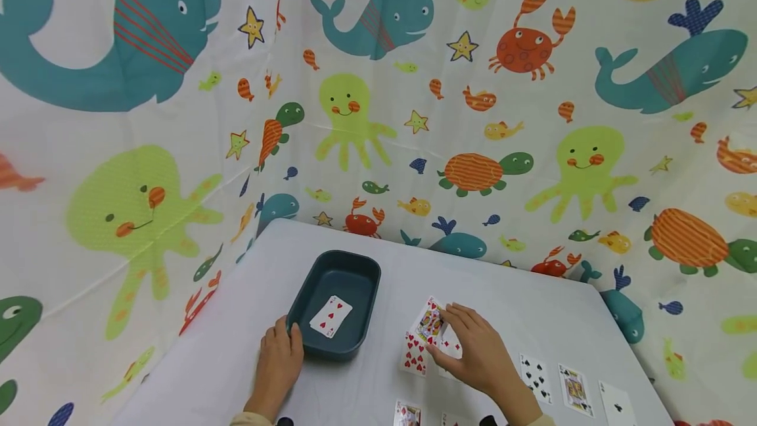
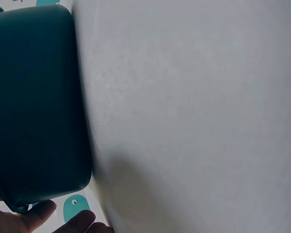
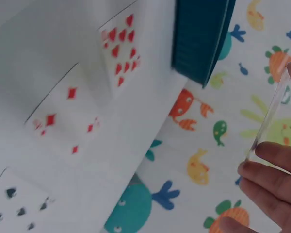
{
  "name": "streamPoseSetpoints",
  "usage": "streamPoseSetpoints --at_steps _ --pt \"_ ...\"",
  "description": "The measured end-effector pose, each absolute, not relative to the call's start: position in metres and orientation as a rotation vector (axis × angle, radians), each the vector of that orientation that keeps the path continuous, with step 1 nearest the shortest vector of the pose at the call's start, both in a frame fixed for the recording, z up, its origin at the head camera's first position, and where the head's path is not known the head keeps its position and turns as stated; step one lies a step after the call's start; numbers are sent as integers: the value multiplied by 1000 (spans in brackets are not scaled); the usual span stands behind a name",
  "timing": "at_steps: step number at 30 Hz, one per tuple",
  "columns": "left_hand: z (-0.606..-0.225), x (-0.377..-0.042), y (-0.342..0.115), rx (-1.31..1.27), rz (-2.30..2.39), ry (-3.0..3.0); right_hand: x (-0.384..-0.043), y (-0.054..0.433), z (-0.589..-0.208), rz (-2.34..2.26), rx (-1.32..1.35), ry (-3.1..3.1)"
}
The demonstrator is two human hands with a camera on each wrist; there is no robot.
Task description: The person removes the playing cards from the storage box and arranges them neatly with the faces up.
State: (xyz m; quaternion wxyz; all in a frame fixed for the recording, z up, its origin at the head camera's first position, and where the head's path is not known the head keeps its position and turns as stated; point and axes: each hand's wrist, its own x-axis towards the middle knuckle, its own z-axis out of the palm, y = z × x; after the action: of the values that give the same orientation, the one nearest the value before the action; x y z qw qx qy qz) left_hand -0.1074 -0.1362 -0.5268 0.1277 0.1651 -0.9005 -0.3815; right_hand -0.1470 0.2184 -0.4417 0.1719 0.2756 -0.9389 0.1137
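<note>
My left hand (image 1: 280,355) grips the near left corner of a dark teal plastic bin (image 1: 369,304), its fingers and thumb at the rim. Inside that bin lies a small pile of playing cards (image 1: 331,316), a heart card on top. With thumb and fingertips my right hand (image 1: 473,350) pinches a red-suited face card (image 1: 430,322). In the right wrist view the held card (image 3: 269,116) shows edge-on. Below it on the table are a many-pip heart card (image 1: 413,361) and a diamond card (image 3: 63,114), which the right hand partly covers in the head view.
To the right lie a spade card (image 1: 535,378), a face card (image 1: 575,390) and a black-suited card (image 1: 617,405). Another face card (image 1: 407,414) and a partly cut-off card (image 1: 455,421) are at the near edge. Patterned sea-animal curtains (image 1: 378,130) stand behind the white table (image 1: 503,294).
</note>
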Motion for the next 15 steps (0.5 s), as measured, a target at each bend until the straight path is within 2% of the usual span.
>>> streamPoseSetpoints --at_steps 15 --pt "-528 -108 -136 482 -1121 -2625 -116 277 -452 290 601 -2843"
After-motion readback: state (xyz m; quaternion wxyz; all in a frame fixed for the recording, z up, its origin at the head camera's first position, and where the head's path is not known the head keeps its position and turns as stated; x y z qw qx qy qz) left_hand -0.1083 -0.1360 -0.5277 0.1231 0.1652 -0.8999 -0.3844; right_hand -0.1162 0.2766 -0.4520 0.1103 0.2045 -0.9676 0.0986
